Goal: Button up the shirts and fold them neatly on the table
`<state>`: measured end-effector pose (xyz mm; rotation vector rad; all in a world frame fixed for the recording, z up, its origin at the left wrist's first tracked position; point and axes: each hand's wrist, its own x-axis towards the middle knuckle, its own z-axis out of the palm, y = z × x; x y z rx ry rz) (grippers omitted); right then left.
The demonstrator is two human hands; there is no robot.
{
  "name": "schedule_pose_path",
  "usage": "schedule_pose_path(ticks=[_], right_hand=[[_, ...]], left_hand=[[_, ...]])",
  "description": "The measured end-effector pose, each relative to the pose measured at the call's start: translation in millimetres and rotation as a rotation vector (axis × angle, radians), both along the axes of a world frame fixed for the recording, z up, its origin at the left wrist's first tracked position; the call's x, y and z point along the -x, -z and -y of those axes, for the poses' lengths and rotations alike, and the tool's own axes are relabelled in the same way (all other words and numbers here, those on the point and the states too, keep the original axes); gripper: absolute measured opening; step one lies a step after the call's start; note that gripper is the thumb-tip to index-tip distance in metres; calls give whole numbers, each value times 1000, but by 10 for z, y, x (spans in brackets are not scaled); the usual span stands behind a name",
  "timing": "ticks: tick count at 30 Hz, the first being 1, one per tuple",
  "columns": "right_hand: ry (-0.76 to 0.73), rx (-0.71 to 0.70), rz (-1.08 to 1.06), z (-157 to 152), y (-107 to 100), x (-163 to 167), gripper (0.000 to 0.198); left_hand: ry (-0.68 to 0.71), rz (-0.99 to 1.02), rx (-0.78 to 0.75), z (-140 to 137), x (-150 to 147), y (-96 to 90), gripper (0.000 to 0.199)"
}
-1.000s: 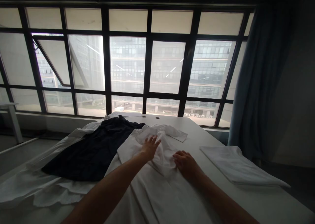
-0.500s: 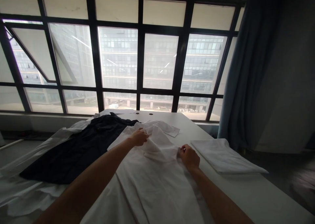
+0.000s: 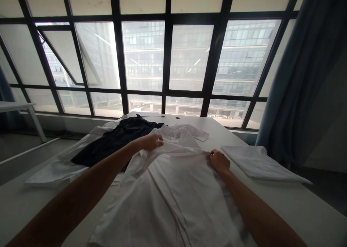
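Note:
A white shirt (image 3: 189, 182) lies spread along the table in front of me, its near end running out of the bottom of the view. My left hand (image 3: 150, 142) is closed on the cloth at the shirt's left side. On the opposite side my right hand (image 3: 219, 161) pinches the fabric at the edge. Between the two hands the cloth is drawn into a raised fold. Past the fold, a sleeve (image 3: 199, 133) rests on the table top. A dark navy garment (image 3: 114, 140) lies to the left of the shirt, partly behind my left forearm.
A folded white cloth (image 3: 260, 164) rests on the white table (image 3: 287, 203) at the right. More white fabric (image 3: 51, 173) lies under and beside the dark garment. Windows (image 3: 143, 55) line the back, with a blue curtain (image 3: 292, 95) at the right. Another white table (image 3: 35, 120) stands far left.
My hands have drawn the shirt's cloth taut into a fold across it, the left hand moving outward to the left. The camera view has shifted as well.

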<state>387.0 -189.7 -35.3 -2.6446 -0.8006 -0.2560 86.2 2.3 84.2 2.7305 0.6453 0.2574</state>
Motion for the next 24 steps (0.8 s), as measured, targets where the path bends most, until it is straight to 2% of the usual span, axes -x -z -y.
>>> schedule_pose_path(ticks=[2,4,7,10,14,19,21,24], right_hand=[[-9,8,11,3,12,-3,30],[-20,8,23,9,21,-2,31],[-33,3,29,17,32,-3,32],[-47,-12,43,18,34,-4,31],[-24,-32,47,19,13,8,31],[3,-51,68,33,-5,40,35],[-120,-40,149,30,1,65,38],[-416,-17,313,3,5,127,37]], left_hand=[[-5,-61,64,47,49,-20,30],[-22,-208,215,84,112,13,35],[-41,-477,512,120,230,148,44],[26,-586,669,134,341,330,47],[87,-565,793,179,418,476,38],[-29,-358,1043,241,451,458,33],[-70,-308,1098,241,470,448,40],[-86,-281,1078,241,461,481,49]])
